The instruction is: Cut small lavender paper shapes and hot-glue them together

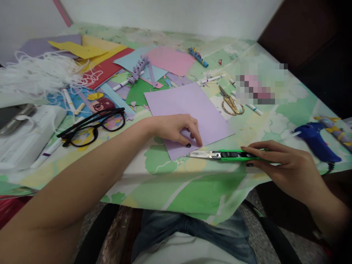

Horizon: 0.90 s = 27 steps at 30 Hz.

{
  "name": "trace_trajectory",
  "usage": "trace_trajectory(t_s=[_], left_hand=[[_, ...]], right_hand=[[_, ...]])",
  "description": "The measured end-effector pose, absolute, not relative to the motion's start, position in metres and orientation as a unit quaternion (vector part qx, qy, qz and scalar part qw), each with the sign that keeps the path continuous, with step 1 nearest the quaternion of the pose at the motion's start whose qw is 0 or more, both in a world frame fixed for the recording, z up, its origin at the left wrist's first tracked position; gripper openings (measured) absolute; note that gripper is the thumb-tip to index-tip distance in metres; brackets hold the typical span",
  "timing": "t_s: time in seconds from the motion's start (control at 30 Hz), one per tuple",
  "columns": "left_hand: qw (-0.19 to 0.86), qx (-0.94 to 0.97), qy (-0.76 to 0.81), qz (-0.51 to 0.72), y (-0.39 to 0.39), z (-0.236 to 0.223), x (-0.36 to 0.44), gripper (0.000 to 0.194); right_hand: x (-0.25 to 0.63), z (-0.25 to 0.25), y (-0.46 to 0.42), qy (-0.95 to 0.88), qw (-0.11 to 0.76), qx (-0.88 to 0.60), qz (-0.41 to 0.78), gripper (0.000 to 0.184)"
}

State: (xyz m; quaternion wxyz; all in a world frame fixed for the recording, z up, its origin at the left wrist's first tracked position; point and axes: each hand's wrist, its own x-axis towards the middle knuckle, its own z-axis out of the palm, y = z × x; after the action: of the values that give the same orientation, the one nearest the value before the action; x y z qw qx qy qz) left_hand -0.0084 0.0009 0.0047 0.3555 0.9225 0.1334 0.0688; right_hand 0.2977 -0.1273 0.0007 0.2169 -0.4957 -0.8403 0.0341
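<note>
A smooth, four-sided sheet of matte lilac paper (184, 101) is laid at an angle near the front edge of a table covered by a green, white and yellow leaf-patterned cloth (198, 190). The sheet is pressed from above by the left hand (178, 128), whose fingers are bent, with thumb and forefinger held apart, near the lower edge. A slim utility knife with a bright green and black handle and a shiny metal blade end (228, 155) is pinched by the right hand (288, 165) between thumb and fingers; its tip is placed at the sheet's lower edge, though contact cannot be told. Beyond the sheet's right side, scissors with looped, gold-coloured metal handles (230, 99) are laid. To the left, thick-rimmed black eyeglasses (99, 126) are seen below a loose tangle of white string (46, 69)
</note>
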Motion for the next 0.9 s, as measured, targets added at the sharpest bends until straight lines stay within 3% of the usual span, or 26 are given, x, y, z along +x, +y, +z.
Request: trace_trajectory(t_s=[0.9], left_hand=[[0.351, 0.923, 0.144, 0.058, -0.0004, 0.0059, -0.0083, 0.029]], right_hand=[[0.2886, 0.0010, -0.1302, -0.845, 0.216, -0.488, 0.040, 0.024]])
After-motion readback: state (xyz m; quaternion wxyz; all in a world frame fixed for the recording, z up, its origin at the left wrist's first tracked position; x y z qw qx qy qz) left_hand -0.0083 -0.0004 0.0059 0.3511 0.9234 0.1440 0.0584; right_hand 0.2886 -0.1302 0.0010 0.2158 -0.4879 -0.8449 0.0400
